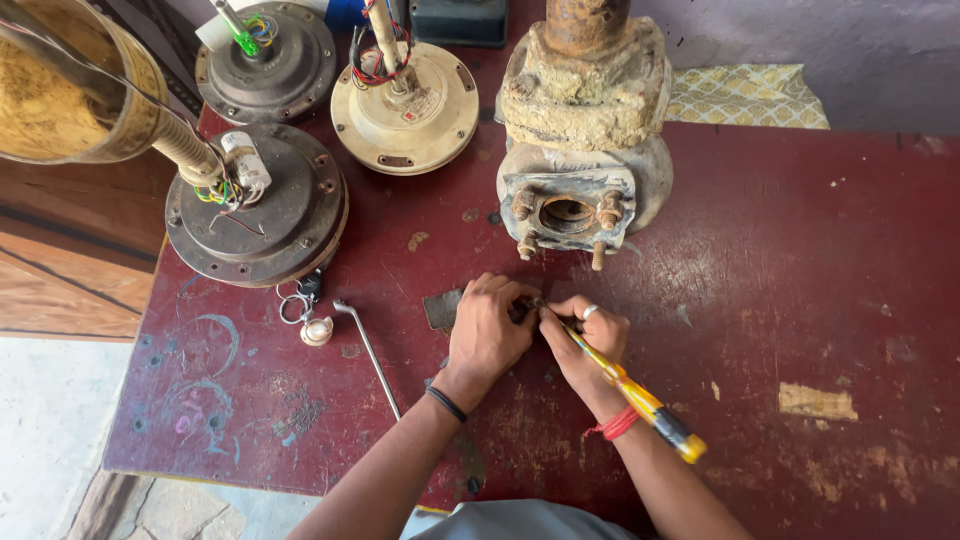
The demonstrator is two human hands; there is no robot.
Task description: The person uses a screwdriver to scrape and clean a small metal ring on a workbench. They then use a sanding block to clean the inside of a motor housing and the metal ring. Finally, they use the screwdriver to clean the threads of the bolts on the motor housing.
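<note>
Head view. The right hand (590, 338) is closed around a yellow-handled screwdriver (632, 392), whose long axis runs from the handle at 4 o'clock to the tip at 10 o'clock, near the middle of the dark red surface (800, 260). The left hand (487, 325), fingers curled, pinches a small part (528, 304) at that tip. A rusty pump body (583, 140) stands at 12 o'clock; a bent metal rod (368, 352) lies at 9 o'clock.

Worktop (800, 250): dark red paint, matt, scratched and chipped. Pump housing (580, 120): rusted, crusted rough metal. Left of it, fan motors (255, 205): dull grimy metal. Screwdriver (640, 400): glossy yellow plastic handle.
</note>
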